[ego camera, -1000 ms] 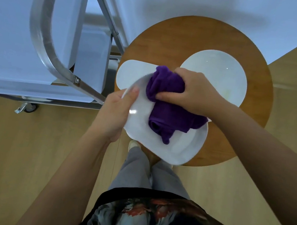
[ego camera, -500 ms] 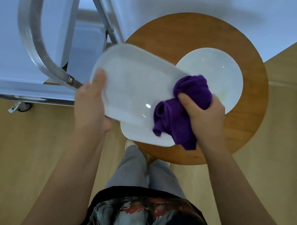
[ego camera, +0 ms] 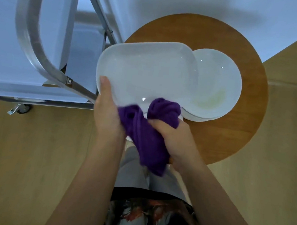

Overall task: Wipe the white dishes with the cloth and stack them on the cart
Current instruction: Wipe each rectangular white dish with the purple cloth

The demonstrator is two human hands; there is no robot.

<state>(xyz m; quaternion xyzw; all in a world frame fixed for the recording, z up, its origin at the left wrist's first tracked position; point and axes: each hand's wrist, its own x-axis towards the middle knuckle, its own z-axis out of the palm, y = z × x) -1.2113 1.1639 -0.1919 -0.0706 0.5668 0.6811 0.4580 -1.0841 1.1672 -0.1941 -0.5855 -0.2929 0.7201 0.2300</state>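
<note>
My left hand [ego camera: 107, 112] grips the near left edge of a white oblong dish [ego camera: 148, 70], holding it up above the round wooden table [ego camera: 243, 121]. My right hand [ego camera: 171, 134] is closed on a bunched purple cloth [ego camera: 147, 134], which touches the dish's near edge and hangs down between my hands. Behind the dish on the right, a round white plate [ego camera: 219, 83] with a faint yellowish smear lies on the table, on top of another plate. A sliver of another white dish shows under the cloth.
The metal cart [ego camera: 30, 33] with its curved tube handle and white shelves stands to the left, one caster [ego camera: 22, 108] on the wooden floor. A white wall rises behind the table. My legs and patterned shirt are below.
The oblong dish has been lifted and swung toward the middle. The cloth slid from the dish's right end to its near edge, close to my left hand.
</note>
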